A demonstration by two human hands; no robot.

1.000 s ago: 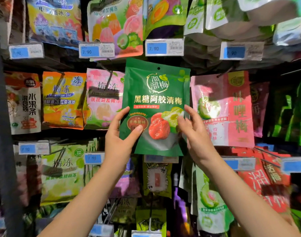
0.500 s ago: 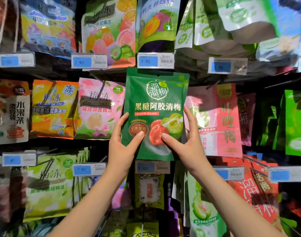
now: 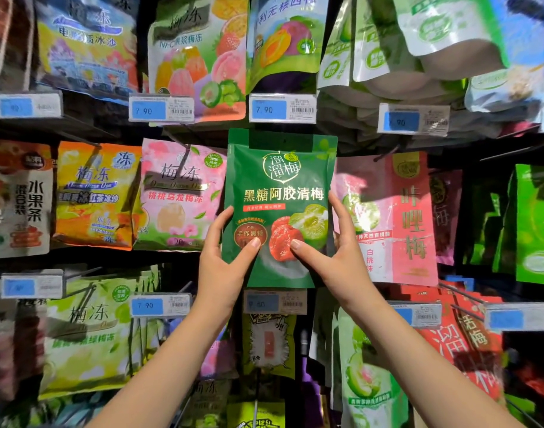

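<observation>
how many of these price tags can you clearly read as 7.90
3. One price tag up left of the green plum pouch, a second straight above it, a third lower left of it. The other tags are blurred, so more may read 7.90.

Dark hanging rack [image 3: 88, 129], three rows in view, goods hung on wire hooks [image 3: 511, 151]. Blue-and-white price tags [image 3: 161, 109] are fixed along the front of each row. Top row: blue-and-yellow pouch [image 3: 85, 41], fruit-print pouch [image 3: 199, 60], plum-print pouch [image 3: 283, 41], white-and-green pouches [image 3: 418, 44]. Middle row: white pouch [image 3: 17, 199], orange pouch [image 3: 94, 196], pink pouch [image 3: 178, 196], green pouch [image 3: 280, 180], pink-and-red pouch [image 3: 397, 217]. Whether the green pouch hangs on a hook cannot be told. Bottom row: lime pouch [image 3: 85, 335], red pouch [image 3: 462, 344].
</observation>
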